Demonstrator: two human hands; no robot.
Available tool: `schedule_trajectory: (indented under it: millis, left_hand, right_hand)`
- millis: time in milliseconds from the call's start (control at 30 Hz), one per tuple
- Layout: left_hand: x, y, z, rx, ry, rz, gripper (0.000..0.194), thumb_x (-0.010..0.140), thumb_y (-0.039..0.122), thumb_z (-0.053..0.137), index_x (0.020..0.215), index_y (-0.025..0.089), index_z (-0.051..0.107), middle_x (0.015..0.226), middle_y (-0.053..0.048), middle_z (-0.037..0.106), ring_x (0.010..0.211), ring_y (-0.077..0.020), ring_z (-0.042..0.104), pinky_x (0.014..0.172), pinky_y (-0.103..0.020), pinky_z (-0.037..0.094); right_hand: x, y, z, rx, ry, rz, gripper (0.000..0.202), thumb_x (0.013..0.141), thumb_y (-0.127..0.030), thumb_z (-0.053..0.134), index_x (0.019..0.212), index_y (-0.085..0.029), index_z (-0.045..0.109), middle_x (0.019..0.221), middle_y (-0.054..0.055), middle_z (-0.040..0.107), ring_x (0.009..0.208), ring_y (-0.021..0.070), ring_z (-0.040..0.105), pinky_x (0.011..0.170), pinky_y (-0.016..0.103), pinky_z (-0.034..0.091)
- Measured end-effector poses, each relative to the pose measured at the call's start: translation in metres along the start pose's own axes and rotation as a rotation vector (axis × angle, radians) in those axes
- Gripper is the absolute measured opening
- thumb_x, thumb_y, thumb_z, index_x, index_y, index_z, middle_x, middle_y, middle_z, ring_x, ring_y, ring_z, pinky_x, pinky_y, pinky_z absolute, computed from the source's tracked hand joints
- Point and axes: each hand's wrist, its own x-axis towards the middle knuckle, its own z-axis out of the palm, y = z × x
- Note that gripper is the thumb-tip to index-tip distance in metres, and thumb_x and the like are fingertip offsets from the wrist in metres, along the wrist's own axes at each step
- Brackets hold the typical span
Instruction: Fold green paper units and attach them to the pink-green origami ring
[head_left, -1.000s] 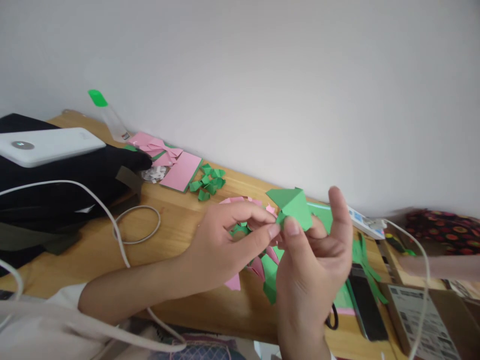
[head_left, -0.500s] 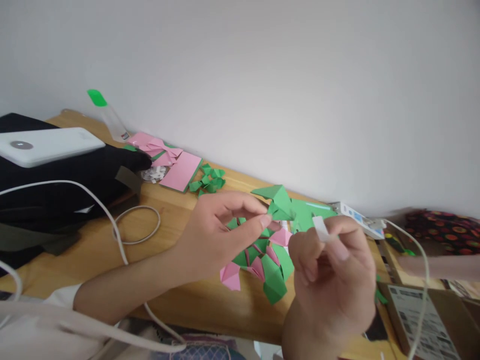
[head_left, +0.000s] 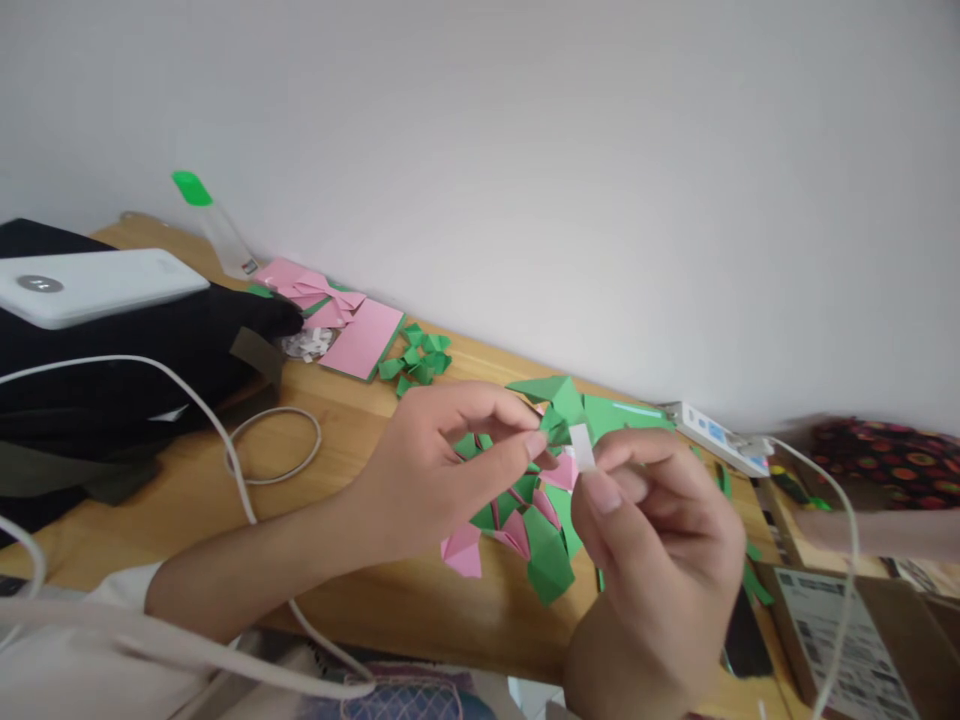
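Wooden worktop (head_left: 352, 420) against a plain, pale wall (head_left: 480, 180); black fabric (head_left: 217, 335) lies at the left, a white power strip (head_left: 716, 438) toward the right. The left hand (head_left: 457, 480) pinches a green folded-paper piece (head_left: 564, 402), sharply creased and pointed at one end, above other pink and green folds (head_left: 551, 555). The right hand (head_left: 667, 560) grips a short white strip (head_left: 582, 447) just beside it.
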Motion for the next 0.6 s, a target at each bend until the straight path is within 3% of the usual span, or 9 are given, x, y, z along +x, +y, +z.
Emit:
schedule_trajectory:
  millis: [167, 367, 600]
  left_hand:
    - [-0.0006, 0.0056, -0.0016, 0.025, -0.108, -0.036, 0.016, 0.085, 0.015, 0.057, 0.072, 0.019, 0.065, 0.068, 0.002, 0.064, 0.067, -0.0121, 0.058, 0.062, -0.023, 0.045]
    - [-0.0027, 0.0069, -0.0027, 0.053, -0.120, -0.032, 0.013, 0.084, 0.017, 0.059, 0.074, 0.022, 0.066, 0.074, 0.001, 0.068, 0.072, -0.0153, 0.062, 0.066, -0.027, 0.048]
    - [-0.0028, 0.0076, -0.0054, 0.103, -0.139, 0.021, 0.012, 0.086, 0.018, 0.059, 0.077, 0.021, 0.067, 0.075, 0.001, 0.069, 0.074, -0.0151, 0.063, 0.074, -0.029, 0.049]
  right_hand:
    - [0.0011, -0.0034, -0.0076, -0.079, -0.092, -0.003, 0.007, 0.086, -0.017, 0.066, 0.088, -0.023, 0.064, 0.052, -0.009, 0.041, 0.043, 0.0046, 0.031, 0.039, 0.017, 0.025]
    - [0.0024, -0.0075, -0.0095, -0.046, -0.229, 0.024, 0.006, 0.092, -0.022, 0.059, 0.087, -0.024, 0.061, 0.050, -0.011, 0.032, 0.042, 0.0037, 0.022, 0.039, 0.016, 0.017]
    - [0.0039, -0.0095, -0.0091, -0.038, -0.229, 0.070, 0.007, 0.092, -0.021, 0.060, 0.086, -0.024, 0.061, 0.049, -0.012, 0.035, 0.041, 0.0030, 0.024, 0.038, 0.016, 0.017]
